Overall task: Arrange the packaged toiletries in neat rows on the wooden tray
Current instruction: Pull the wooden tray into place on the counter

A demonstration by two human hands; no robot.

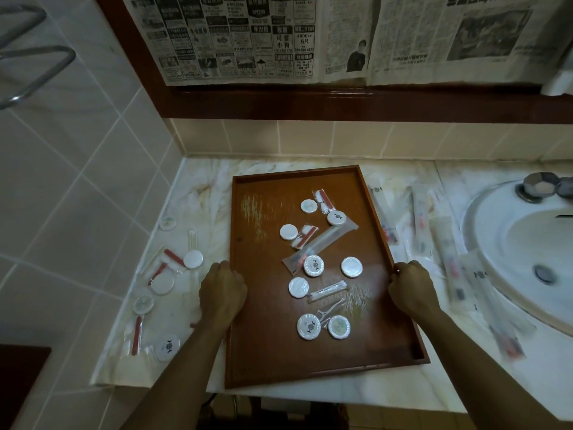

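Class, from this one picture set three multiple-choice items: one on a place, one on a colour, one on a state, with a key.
1. The wooden tray lies
A. in the sink
B. on the marble counter
C. on the floor

2. The tray's colour is
A. reddish brown
B. white
C. blue

3. The hands
A. hang idle
B. hold a toothbrush
C. grip the tray's side rims

Key: B, marble shows around it, the sink to its right; A, its floor is reddish brown; C, left hand and right hand curl over the rims.
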